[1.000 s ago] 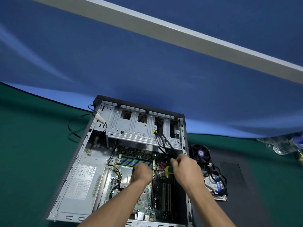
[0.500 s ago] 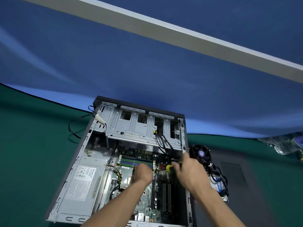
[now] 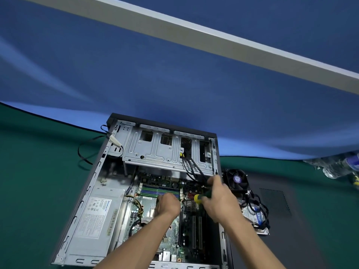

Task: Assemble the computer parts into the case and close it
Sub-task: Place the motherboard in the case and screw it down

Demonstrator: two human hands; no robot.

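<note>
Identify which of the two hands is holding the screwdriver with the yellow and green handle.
The right hand grips the screwdriver over the motherboard. The left hand rests lower on the board, its fingers curled down, and no tool shows in it.

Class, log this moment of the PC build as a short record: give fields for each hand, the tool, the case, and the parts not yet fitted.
Left hand: curled, over the motherboard; whether it holds anything cannot be told
Right hand: grips the screwdriver
Screwdriver: yellow and green handle, tip pointing toward the left hand
Case: lying open, power supply inside at left
Unfitted parts: cooler fan and hard drive on the table, right of the case
</note>
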